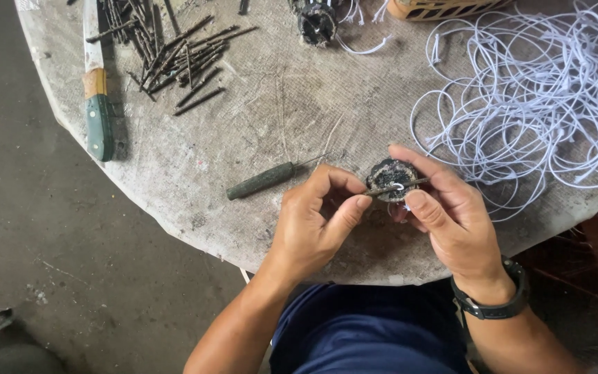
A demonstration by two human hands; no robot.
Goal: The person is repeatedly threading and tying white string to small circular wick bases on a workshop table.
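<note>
My right hand (448,215) holds a small round dark disc (390,174) over the near edge of the round table (278,118). My left hand (316,221) pinches a thin dark stick (392,187) that lies across the disc's face. A bit of white cord shows at the disc, just under the stick. A black watch sits on my right wrist.
A green-handled awl (266,180) lies just left of my hands. A knife with a green and wood handle (97,104) rests at the table's left, beside a pile of dark sticks (174,52). Tangled white cord (541,97) covers the right side. Another dark disc (317,22) and a basket (441,7) sit at the back.
</note>
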